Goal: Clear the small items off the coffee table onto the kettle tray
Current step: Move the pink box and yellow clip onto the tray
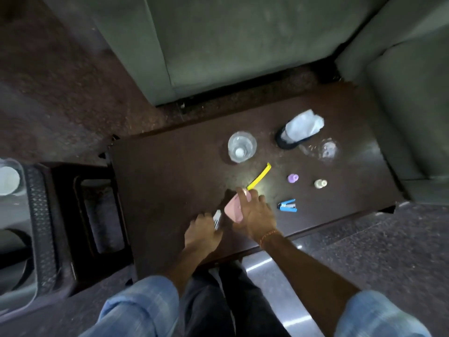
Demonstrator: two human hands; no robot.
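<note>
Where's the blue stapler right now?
In the head view, the blue stapler lies on the coffee table near its front edge, just right of the right hand, below the purple cap.

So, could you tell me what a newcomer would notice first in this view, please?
Probably the two hands at the near edge of the dark coffee table: the right hand holds a pink object, the left hand a small silvery item. Next, the bright yellow strip just beyond them and the blue stapler to the right.
</note>
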